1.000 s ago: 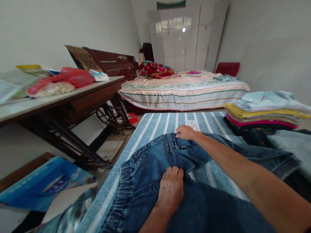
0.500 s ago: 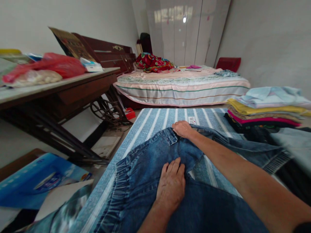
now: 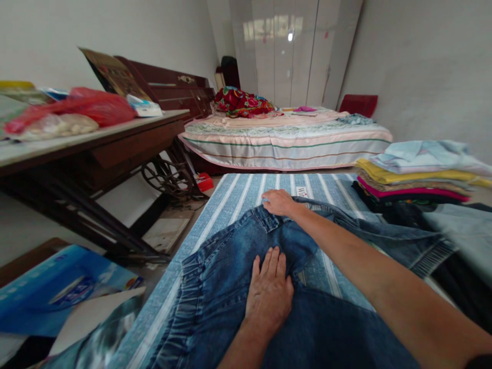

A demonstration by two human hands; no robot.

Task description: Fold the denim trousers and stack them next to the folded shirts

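A pair of blue jeans (image 3: 219, 287) with an elastic waistband lies spread on a blue striped sheet (image 3: 246, 192). My left hand (image 3: 270, 294) rests flat on the denim near its middle, fingers stretched out. My right hand (image 3: 279, 201) reaches across to the far edge of the jeans. Its fingers are curled over the fabric there, gripping it.
A stack of folded clothes (image 3: 418, 174) sits at the right on the sheet, with dark garments beside it. A wooden table (image 3: 96, 146) with bags stands at the left. A bed (image 3: 284, 138) and a white wardrobe (image 3: 292, 51) lie beyond. A blue box (image 3: 61, 287) is at lower left.
My right hand has drawn the far edge of the jeans a little to the left. My left hand has flattened, its fingers now extended on the denim.
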